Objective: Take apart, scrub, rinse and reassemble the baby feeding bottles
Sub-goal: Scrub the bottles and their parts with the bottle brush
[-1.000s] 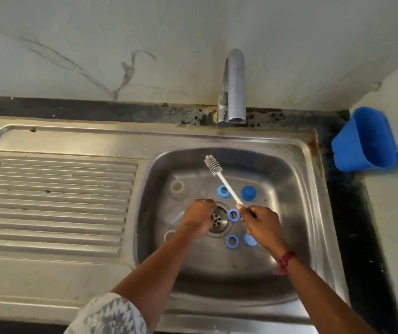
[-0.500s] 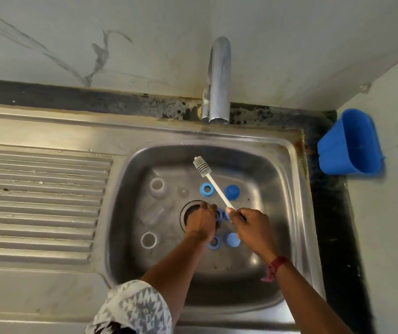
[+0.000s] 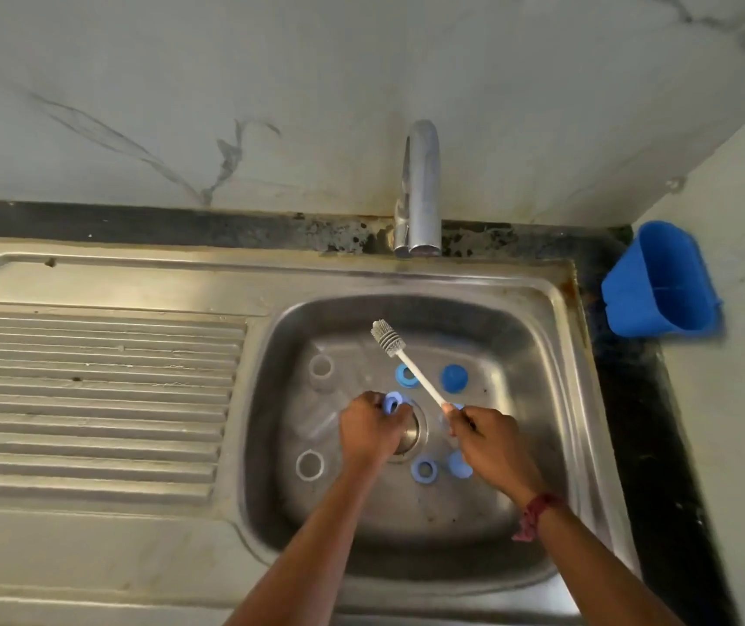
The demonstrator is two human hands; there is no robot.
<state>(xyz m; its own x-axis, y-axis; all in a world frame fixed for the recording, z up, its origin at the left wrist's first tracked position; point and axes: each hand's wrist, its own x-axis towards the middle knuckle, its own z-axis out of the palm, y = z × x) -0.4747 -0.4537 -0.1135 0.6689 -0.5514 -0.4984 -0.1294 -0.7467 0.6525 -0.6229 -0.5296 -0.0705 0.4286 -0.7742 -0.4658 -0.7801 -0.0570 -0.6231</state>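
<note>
Sink [image 3: 407, 282] w/ bottles [image 3: 309, 465], blue rings [image 3: 424, 469], cap [image 3: 454, 378]

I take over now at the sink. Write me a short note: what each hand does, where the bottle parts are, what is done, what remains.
Left hand grips a blue ring; right hand holds the brush, head raised.
In the sink: two more rings, two caps, two clear bottles.
Done: bottles taken apart. Left: scrubbing, rinsing, reassembly. No water shows at the tap.
</note>
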